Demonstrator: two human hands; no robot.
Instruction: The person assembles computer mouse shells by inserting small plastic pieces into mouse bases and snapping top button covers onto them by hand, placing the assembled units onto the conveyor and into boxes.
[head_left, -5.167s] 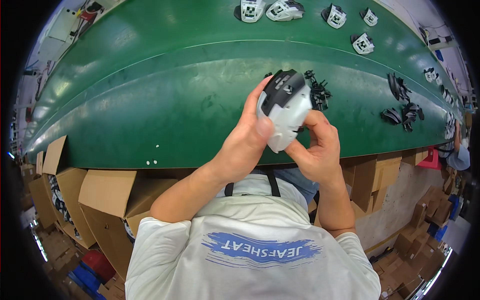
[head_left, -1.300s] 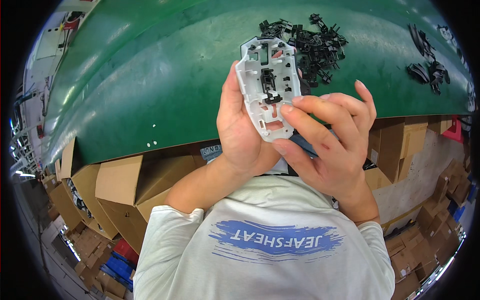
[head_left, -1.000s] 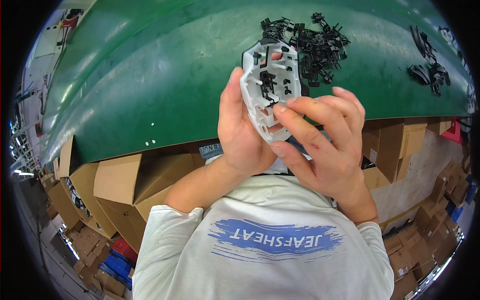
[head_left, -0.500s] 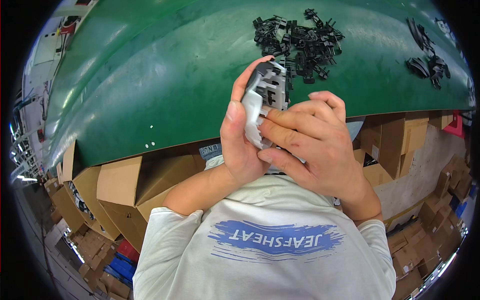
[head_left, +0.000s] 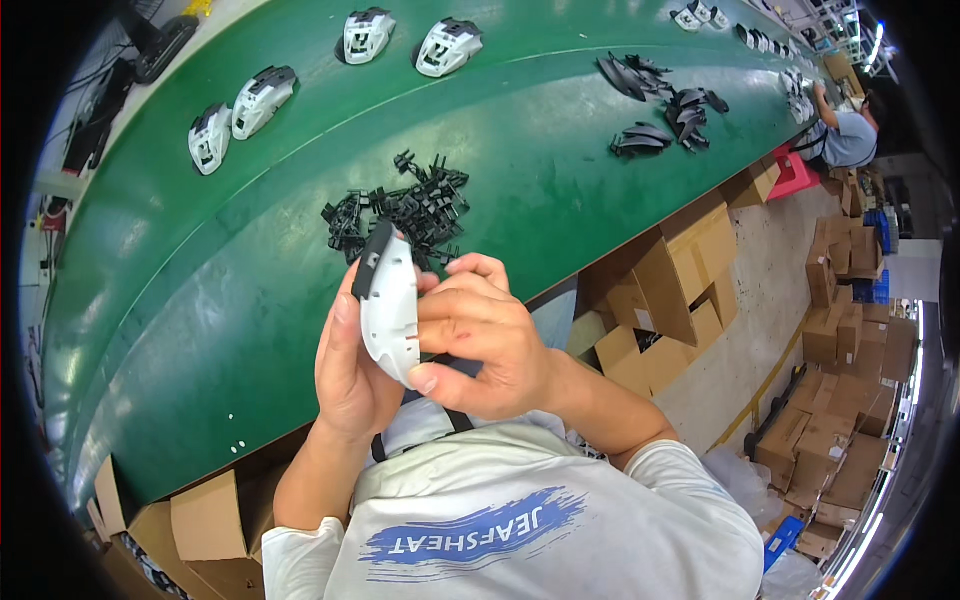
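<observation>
White plastic shell (head_left: 390, 305) (black trim at top end) held edge-on above near edge of green table (head_left: 200, 300). Left hand (head_left: 350, 370) cupped behind it; right hand (head_left: 480, 340) clamped on its front, thumb at lower end. Pile of small black parts (head_left: 400, 205) just beyond.

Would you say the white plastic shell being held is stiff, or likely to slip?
The white shell probably stays stiff: it keeps its curved shape between the left hand and right hand. Its smooth, glossy surface may be slippery. It looks thin, so likely light.
</observation>
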